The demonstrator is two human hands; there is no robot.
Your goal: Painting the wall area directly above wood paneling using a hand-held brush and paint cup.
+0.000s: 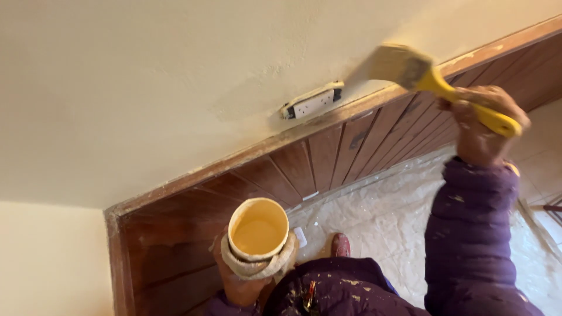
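My right hand (477, 126) grips a wide paintbrush (410, 67) by its yellow handle, raised at the upper right. The bristles lie against the cream wall (175, 76), just right of a paint-smeared white wall socket (312, 100). Low in the middle, my left hand (240, 284) holds a small round tub of yellow-cream paint (258, 229) upright, with a pale rag wrapped round the tub's base. Both sleeves are dark purple and flecked with paint.
A wooden rail (328, 120) runs under the cream wall, with dark wood panelling (304, 169) below it. A paint-spotted plastic sheet (386, 222) covers the floor. One red shoe tip (341, 244) shows on the sheet. A wall corner stands at the left.
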